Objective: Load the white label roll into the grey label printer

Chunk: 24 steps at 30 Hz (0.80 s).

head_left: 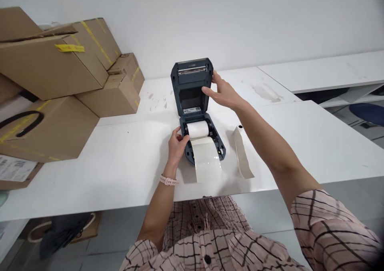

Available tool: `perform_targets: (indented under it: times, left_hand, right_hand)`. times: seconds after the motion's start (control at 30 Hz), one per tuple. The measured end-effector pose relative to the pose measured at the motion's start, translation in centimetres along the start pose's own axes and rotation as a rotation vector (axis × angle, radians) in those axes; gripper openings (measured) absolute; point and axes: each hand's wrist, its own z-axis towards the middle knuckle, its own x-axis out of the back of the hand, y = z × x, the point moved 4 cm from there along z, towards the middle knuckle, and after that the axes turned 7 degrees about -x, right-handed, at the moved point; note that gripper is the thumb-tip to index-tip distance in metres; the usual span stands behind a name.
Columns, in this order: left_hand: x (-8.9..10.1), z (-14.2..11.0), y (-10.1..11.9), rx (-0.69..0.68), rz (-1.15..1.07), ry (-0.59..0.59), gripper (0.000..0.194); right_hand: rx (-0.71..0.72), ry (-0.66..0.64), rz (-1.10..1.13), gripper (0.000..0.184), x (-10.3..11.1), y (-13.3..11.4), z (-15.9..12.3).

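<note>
A dark label printer (217, 145) lies on the white table with its lid (191, 83) raised. Inside its bay sits a white label roll (198, 129), and a strip of labels (207, 161) runs from it over the printer's front edge. My right hand (223, 91) grips the lid's right edge, thumb on the inner face and fingers behind. At the left side of the base, my left hand (177, 146) holds the printer body, its thumb by the roll. Right of the printer lies a loose curled paper strip (242, 153) with a small dark-cored roll at its far end.
Cardboard boxes (57, 63) with yellow tape are stacked on the left of the white table (129, 175). A white wall stands behind. A lower shelf unit (339, 71) and a blue stool seat (367, 113) are at the right. Dark cloth (61, 231) hangs below the table.
</note>
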Motion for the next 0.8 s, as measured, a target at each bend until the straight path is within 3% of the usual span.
perform_targets:
  times: [0.1, 0.2, 0.3, 0.33, 0.43, 0.57, 0.67, 0.8]
  left_hand:
    - [0.0, -0.2, 0.3, -0.001, 0.026, -0.02, 0.065]
    - [0.1, -0.3, 0.5, 0.005, 0.052, -0.021, 0.063]
    - [0.1, -0.2, 0.6, 0.001, 0.072, -0.012, 0.062]
    - [0.1, -0.1, 0.7, -0.009, 0.087, -0.01, 0.061]
    - [0.1, 0.2, 1.0, -0.055, 0.154, -0.013, 0.059]
    - [0.2, 0.5, 1.4, -0.099, 0.212, -0.037, 0.06]
    - [0.2, 0.6, 1.6, -0.1, 0.224, -0.053, 0.062]
    - [0.1, 0.6, 1.7, -0.088, 0.22, -0.069, 0.064]
  right_hand:
    - [-0.08, 0.014, -0.088, 0.079, 1.5, -0.5, -1.0]
    - [-0.051, 0.041, -0.191, 0.052, 1.8, -2.2, -3.0]
    - [0.123, -0.214, -0.197, 0.031, -1.1, -4.3, -4.8]
    - [0.171, -0.333, -0.195, 0.038, -2.4, -4.7, -5.2]
    - [0.199, -0.606, -0.22, 0.083, -6.1, -5.1, -5.7]
    - [0.159, -0.741, -0.271, 0.109, -9.0, -4.9, -5.3]
    - [0.148, -0.737, -0.229, 0.114, -9.3, -4.8, -5.2]
    - [0.202, -0.76, -0.068, 0.113, -7.0, -4.4, -5.3]
